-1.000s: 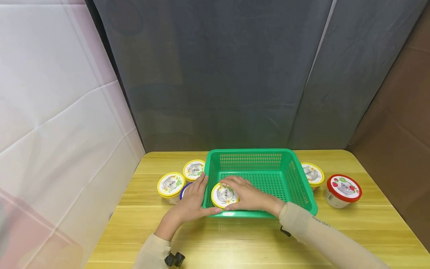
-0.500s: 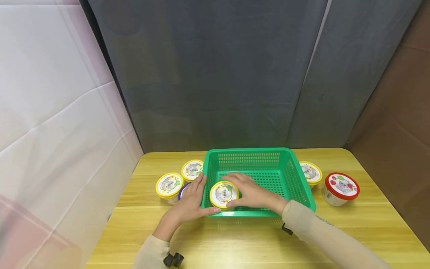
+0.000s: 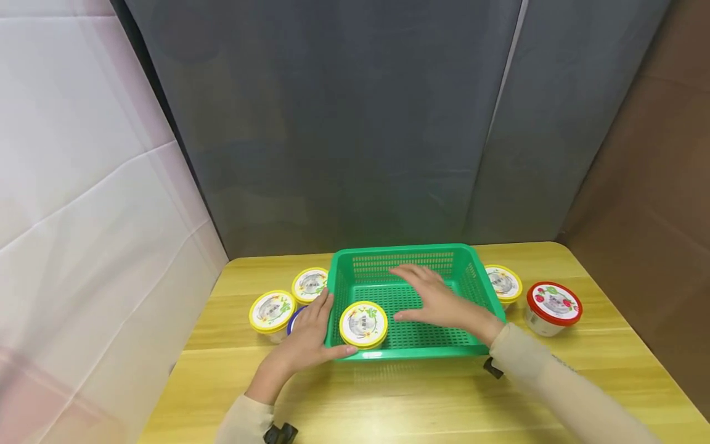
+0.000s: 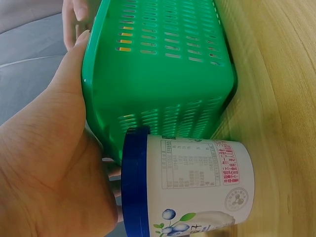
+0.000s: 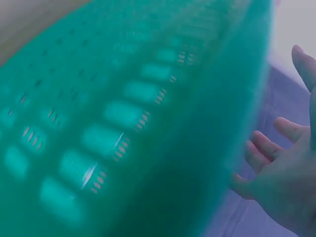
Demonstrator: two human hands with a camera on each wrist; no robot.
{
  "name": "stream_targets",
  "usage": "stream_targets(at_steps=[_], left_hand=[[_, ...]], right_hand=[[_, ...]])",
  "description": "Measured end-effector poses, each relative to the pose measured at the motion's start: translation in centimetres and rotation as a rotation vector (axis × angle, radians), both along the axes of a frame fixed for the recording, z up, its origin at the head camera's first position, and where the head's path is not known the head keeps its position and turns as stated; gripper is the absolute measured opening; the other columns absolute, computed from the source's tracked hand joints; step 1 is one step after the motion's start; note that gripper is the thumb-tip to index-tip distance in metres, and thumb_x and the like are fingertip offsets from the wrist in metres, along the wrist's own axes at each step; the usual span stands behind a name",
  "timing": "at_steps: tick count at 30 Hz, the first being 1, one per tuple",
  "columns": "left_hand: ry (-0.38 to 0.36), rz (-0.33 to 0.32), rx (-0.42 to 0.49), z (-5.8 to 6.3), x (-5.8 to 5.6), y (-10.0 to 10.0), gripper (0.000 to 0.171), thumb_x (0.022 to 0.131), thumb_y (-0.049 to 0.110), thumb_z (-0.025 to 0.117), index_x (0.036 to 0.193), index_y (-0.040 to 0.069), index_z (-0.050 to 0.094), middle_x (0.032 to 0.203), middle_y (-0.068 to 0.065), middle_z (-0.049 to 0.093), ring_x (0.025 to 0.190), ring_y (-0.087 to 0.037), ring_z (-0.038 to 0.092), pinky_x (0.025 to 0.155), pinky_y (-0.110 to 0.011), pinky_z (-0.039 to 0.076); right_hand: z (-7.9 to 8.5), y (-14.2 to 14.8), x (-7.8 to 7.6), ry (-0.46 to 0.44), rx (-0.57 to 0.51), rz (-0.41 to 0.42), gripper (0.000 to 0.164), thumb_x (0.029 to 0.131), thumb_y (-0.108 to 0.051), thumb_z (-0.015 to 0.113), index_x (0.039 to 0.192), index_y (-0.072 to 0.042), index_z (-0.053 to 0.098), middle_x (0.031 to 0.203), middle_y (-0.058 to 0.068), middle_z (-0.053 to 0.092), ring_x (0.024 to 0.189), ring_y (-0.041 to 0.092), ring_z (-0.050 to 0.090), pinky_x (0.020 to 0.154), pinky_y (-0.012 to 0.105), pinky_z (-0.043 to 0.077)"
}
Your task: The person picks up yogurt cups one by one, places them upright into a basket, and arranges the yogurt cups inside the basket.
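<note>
A yellow-lidded tub [image 3: 363,324] stands upright in the front left corner of the green plastic basket [image 3: 421,353]. My left hand [image 3: 302,339] rests on the basket's left rim near that corner, fingers straight and thumb along the front rim. Under that hand, outside the basket, is a blue-lidded tub [image 4: 197,182] with blueberries printed on its side; in the head view the hand hides most of it. Over the inside of the basket my right hand [image 3: 438,302] hovers with fingers spread, apart from the tub and holding nothing.
Two yellow-lidded tubs, one nearer [image 3: 272,313] and one farther [image 3: 310,285], stand left of the basket. Past its right side are another yellow-lidded tub [image 3: 503,283] and a red-lidded tub [image 3: 553,307]. A grey curtain [image 3: 344,123] hangs behind the wooden table [image 3: 388,401].
My right hand has let go of the yellow-lidded tub in the basket and moved right, its fingers spreading. The left hand keeps its place on the rim. The head view has shifted slightly.
</note>
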State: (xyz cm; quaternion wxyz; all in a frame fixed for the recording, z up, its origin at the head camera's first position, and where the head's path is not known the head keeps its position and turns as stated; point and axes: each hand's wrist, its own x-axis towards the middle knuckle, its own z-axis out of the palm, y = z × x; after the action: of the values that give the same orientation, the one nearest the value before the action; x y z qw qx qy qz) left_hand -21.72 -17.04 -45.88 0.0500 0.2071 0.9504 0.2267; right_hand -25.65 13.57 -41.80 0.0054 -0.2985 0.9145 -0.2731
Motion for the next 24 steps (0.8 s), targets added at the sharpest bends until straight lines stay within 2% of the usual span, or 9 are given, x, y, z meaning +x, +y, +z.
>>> stream_targets(at_steps=[6, 12, 24], left_hand=[[0.002, -0.003, 0.003, 0.0, 0.0, 0.1, 0.119, 0.081, 0.070, 0.065, 0.158, 0.000, 0.008, 0.168, -0.019, 0.000, 0.155, -0.040, 0.007, 0.121, -0.064, 0.016], [0.019, -0.005, 0.019, 0.0, 0.1, -0.1, 0.119, 0.081, 0.069, 0.066, 0.158, -0.002, 0.009, 0.167, -0.021, 0.003, 0.154, -0.042, 0.009, 0.120, -0.066, 0.016], [0.012, -0.012, 0.021, -0.5, -0.5, -0.3, 0.120, 0.081, 0.070, 0.064, 0.158, -0.001, 0.007, 0.167, -0.020, 0.000, 0.155, -0.041, 0.007, 0.120, -0.066, 0.013]], right_hand=[[0.8, 3.3, -0.1, 0.033, -0.004, -0.066, 0.088, 0.082, -0.047, 0.077, 0.155, -0.028, 0.031, 0.161, 0.004, 0.031, 0.150, 0.034, 0.027, 0.115, 0.071, 0.020], [1.3, 6.8, -0.2, 0.062, -0.020, -0.148, 0.089, 0.082, -0.048, 0.077, 0.154, -0.023, 0.033, 0.159, 0.006, 0.032, 0.147, 0.038, 0.029, 0.112, 0.069, 0.027], [0.8, 13.9, 0.1, 0.103, 0.030, -0.310, 0.089, 0.085, -0.049, 0.074, 0.155, -0.018, 0.030, 0.157, 0.018, 0.033, 0.144, 0.044, 0.027, 0.111, 0.070, 0.019]])
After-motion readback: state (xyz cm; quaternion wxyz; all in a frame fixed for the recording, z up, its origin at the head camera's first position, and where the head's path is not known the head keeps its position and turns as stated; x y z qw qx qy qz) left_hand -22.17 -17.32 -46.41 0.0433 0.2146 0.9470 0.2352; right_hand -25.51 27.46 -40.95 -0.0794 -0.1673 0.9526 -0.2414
